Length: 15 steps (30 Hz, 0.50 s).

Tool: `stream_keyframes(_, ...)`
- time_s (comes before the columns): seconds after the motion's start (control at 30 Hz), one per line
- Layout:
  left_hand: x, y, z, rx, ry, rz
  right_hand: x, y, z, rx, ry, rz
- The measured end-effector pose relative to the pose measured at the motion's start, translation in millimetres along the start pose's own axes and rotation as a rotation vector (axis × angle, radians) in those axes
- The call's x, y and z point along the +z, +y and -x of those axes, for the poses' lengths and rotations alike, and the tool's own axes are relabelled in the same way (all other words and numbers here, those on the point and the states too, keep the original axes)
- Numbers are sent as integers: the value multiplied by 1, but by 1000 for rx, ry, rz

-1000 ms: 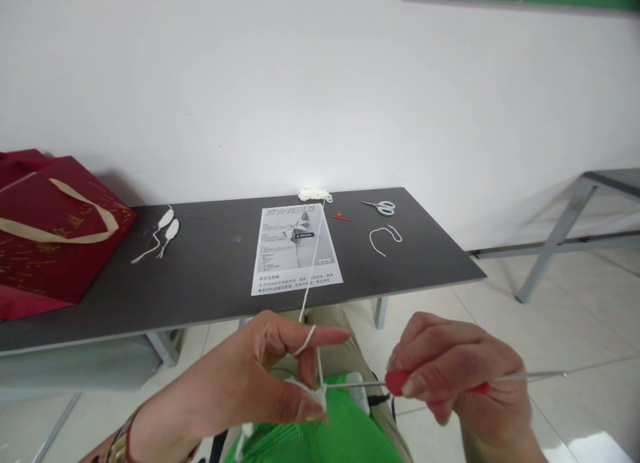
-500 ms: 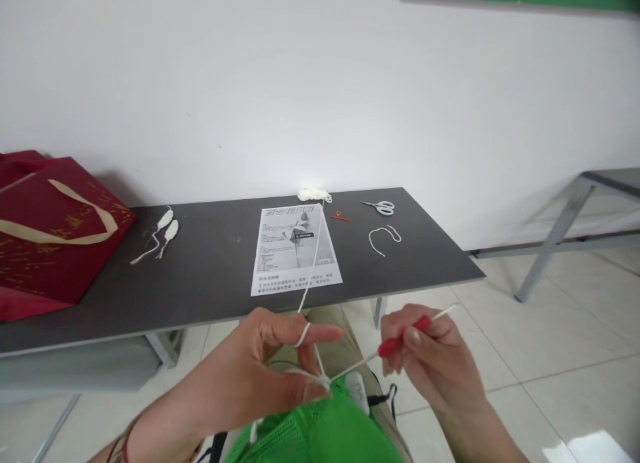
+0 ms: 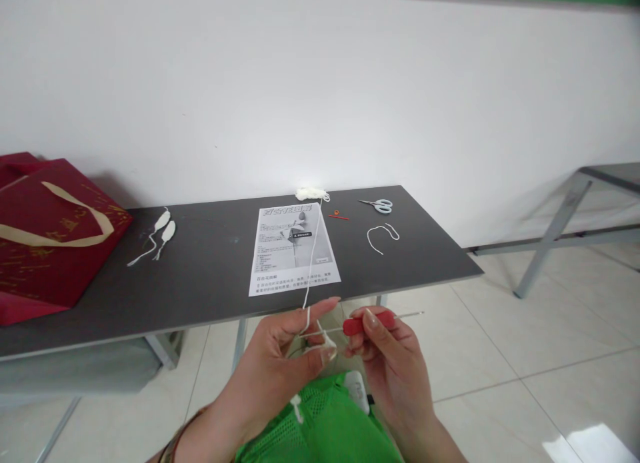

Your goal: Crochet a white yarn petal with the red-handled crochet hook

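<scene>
Yarn (image 3: 313, 247) (white) crosses printed paper (image 3: 277, 250) — scissors (image 3: 383, 206) nearby.

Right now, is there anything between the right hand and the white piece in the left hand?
Nothing visible blocks the way; only the hook's thin metal shaft extends from the right hand toward the white piece.

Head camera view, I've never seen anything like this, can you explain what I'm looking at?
There is no machine: a person works bare-handed, and the camera sits on their own head, looking forward and down. The left hand pinches a small white yarn piece, with a strand looped over one of its fingers. The right hand holds a thin red-gripped hook. On the dark table are a red bag, two white leaf-shaped pieces, a printed sheet, a bundle of white yarn, scissors and a loose strand.
</scene>
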<state>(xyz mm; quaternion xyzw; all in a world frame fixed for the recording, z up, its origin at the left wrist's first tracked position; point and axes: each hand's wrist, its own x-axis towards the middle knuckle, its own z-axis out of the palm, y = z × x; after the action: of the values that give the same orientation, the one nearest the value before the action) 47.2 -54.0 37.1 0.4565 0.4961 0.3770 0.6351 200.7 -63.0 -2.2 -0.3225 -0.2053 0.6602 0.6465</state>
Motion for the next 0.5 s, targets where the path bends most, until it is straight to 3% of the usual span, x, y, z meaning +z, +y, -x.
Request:
stream_keyframes(0.23, 1, -10, -1, -24, 139, 105, 0, 8, -5, -37, 43, -7)
stream_keyframes(0.5, -9, -8, -1, -207, 24, 344, 1, 12, -7, -2, 41, -73)
